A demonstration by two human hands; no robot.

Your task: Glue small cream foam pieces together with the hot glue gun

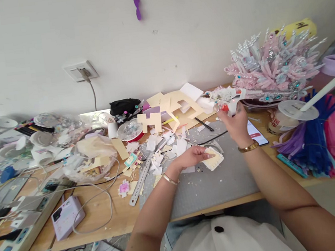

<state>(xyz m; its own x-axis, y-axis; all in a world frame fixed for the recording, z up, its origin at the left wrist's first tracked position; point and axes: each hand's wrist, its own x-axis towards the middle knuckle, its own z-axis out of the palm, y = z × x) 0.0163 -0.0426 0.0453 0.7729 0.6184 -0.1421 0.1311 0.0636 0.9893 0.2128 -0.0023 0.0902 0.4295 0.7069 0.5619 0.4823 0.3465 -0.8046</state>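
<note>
grey mat [237, 178] likely protects the desk [119, 219]. left hand [191, 157] pinches a cream piece [214, 161] edgewise, presumably baring its face; at its one o'clock, right hand [236, 123] wraps around a glue gun [232, 108].

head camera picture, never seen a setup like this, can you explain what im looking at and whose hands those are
There is no robot here: these are one person's bare hands, seen from a camera worn on that person's head, looking forward and down. The left hand holds a small cream piece above a grey mat. The right hand grips a white tool with a red part, probably a glue gun. Around them lie paper scraps, a metal ruler, a black pen and a phone.
</note>
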